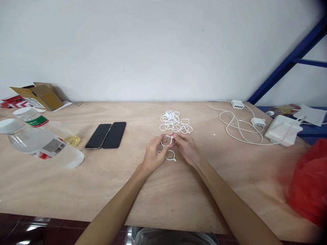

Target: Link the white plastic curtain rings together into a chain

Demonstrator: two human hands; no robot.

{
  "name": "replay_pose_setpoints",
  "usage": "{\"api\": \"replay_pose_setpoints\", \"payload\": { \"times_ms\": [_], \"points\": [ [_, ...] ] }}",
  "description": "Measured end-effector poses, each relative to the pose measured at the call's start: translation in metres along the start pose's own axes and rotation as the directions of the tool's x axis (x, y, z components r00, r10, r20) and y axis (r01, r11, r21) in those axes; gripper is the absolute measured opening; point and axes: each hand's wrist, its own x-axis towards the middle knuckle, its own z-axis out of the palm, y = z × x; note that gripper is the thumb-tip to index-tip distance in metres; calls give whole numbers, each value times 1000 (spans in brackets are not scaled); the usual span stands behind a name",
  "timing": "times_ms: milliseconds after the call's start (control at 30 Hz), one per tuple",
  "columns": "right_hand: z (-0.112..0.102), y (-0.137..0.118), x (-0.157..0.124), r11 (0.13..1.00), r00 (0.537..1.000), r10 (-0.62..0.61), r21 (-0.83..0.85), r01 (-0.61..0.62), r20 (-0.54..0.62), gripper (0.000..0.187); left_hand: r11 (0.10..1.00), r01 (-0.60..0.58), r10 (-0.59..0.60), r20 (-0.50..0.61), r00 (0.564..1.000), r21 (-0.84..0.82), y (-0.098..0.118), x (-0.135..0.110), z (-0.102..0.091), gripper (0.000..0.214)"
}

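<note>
while our left hand (154, 153) held a white ring (172, 137) with thumb and forefinger parted only about the ring's breadth, our right hand (188, 149) had its fingertips drawn nearly together on the ring's right edge, where we could not make out the small end they covered. we had the ring just above the wooden table (102, 190), between both hands. near our left thumb lay a loose ring (174, 154), and we could not tell whether it touched the held one. just beyond our fingertips sat a heap of similar white rings (171, 117), tangled and overlapping. farther out, to our left, we had two dark-screened phones (114, 135) side by side, then two clear bottles (51, 146) and an opened carton (43, 97); to our right were a looped white cable (238, 126), a white adapter (283, 130) and a red bag (310, 183).
</note>
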Motion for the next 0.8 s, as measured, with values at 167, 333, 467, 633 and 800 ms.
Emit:
{"api": "replay_pose_setpoints", "payload": {
  "times_ms": [167, 333, 467, 633, 800],
  "points": [
    [3, 12, -4, 887, 953, -290, -397, 235, -84, 27, 998, 65, -64, 81, 995, -18, 4, -1, 1, 29],
    [4, 21, -4, 681, 872, -489, -637, 362, -27, 21, 992, 118, -111, 131, 985, -49, 6, 0, 1, 28],
    [6, 22, -2, 654, 862, -507, -657, 376, -11, 20, 986, 151, -142, 120, 983, -65, 5, 1, 1, 27],
    [-3, 22, 4, 672, 890, -456, -652, 350, 8, 23, 990, 138, -139, 90, 986, 16, 0, 2, -2, 33],
    [-26, 33, 15, 429, 875, -484, -869, 248, 10, 24, 964, 39, -78, 138, 987, 262, -5, 2, -8, 43]
  ]
}}
